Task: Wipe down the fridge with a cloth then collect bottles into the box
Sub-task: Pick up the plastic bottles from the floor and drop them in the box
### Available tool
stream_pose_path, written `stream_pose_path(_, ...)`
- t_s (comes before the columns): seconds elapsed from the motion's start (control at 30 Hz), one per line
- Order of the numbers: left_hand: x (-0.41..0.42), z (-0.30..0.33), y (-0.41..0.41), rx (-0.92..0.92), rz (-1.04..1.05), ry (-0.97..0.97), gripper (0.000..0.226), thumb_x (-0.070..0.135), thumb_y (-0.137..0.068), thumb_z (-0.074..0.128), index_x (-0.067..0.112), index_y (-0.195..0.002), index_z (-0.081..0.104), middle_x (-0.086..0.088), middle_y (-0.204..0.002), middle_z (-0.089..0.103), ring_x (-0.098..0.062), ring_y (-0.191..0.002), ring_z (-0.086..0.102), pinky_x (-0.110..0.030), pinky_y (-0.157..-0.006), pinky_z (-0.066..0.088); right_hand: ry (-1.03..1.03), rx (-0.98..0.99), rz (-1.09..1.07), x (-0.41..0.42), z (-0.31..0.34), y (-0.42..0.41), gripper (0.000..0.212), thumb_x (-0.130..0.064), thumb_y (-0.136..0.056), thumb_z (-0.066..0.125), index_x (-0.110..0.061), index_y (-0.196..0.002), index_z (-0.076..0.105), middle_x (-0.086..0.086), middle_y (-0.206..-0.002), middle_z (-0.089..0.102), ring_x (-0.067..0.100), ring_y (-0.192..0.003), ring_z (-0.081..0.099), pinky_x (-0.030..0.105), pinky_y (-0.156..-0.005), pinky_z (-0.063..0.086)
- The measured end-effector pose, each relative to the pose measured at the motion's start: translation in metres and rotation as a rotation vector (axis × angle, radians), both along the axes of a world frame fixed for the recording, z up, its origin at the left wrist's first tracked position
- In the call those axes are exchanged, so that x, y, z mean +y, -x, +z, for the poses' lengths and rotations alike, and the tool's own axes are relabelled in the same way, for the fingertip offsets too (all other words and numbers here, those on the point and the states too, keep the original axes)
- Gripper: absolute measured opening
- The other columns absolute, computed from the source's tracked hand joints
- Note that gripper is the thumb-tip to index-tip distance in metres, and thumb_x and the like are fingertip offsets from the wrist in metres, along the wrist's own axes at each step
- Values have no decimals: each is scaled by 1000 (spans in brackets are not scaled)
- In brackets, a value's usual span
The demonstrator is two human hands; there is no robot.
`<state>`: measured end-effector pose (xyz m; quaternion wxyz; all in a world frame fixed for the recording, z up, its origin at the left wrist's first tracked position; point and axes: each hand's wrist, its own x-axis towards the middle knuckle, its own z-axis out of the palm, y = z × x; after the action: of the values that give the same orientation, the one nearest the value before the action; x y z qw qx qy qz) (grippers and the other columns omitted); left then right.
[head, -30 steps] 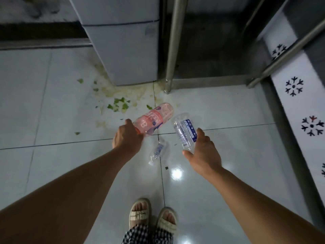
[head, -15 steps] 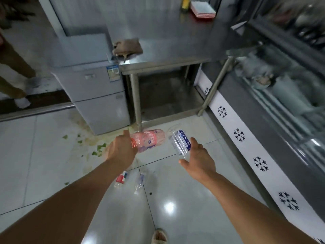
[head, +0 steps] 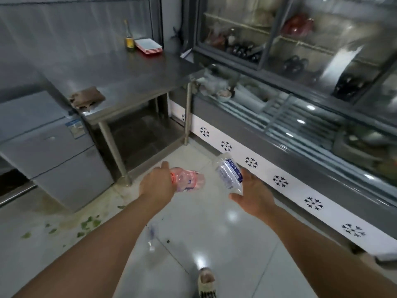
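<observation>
Left hand (head: 156, 182): fingers wrapped round the neck end of a clear plastic bottle with a pink-red label (head: 188, 181), which juts out sideways to the right. Right hand (head: 251, 193): palm turned inward, thumb and fingers clamped on the lower part of a crumpled clear plastic bottle with a blue-and-white label (head: 228, 174), tilted up and to the left. The two bottles sit near each other but apart, both off the floor, in front of the person. Risks: both bottles look thin and empty, so a squeeze could buckle them and let one slip; the blue-label one appears to be held low on its body, so it could pivot out if swung. With both hands full, neither is free for the small clear bottle (head: 151, 236) lying on the white tile floor (head: 225, 244) just ahead of the sandalled foot (head: 206, 278); it could be stepped on or kicked. No box in view, so drop-off is elsewhere. Brown cloth (head: 87, 97) lies on the near corner of the stainless steel table (head: 129, 76), beside the small grey fridge (head: 49, 151). Green leaf scraps (head: 88, 224) and a stain on the floor at the fridge base look like a slip hazard.
</observation>
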<state>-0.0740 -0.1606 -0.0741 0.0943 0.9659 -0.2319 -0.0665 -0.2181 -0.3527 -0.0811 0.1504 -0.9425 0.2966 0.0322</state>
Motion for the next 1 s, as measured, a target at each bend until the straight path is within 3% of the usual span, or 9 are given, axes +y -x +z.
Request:
stream_pose_path(0.27,-83,59,91,18,-417,45,34,24,-86,61,8,-112,46,-15,-109,62,-33,-101,60,-34,-77,46,37,-22,-303,-20,48,150,81,-45,-82,67,-18,-143,21,7,-130,51,26,-115,52,37,-87,47)
stream_pose_path(0.43,-143,89,182,-22,-637,41,34,24,-87,58,9,-114,46,-14,-110,60,-34,-103,59,-32,-74,42,65,-55,-477,-43,68,256,80,-46,-81,67,-19,-141,23,7,-129,52,25,-113,52,36,-85,49)
stream_pose_path(0.7,-238,112,354,-32,-852,76,25,23,-84,59,11,-104,52,-14,-107,63,-35,-98,59,-33,-72,44,111,-68,-685,-90,84,450,82,-48,-82,66,-20,-143,21,6,-134,50,24,-116,53,35,-91,48)
stream_pose_path(1.0,-337,127,551,-3,-1056,155,18,18,-86,59,10,-102,54,-13,-99,62,-29,-83,58,-30,-64,42,155,-69,-863,-138,103,661,79,-47,-79,70,-22,-138,26,6,-128,53,23,-108,56,35,-86,52)
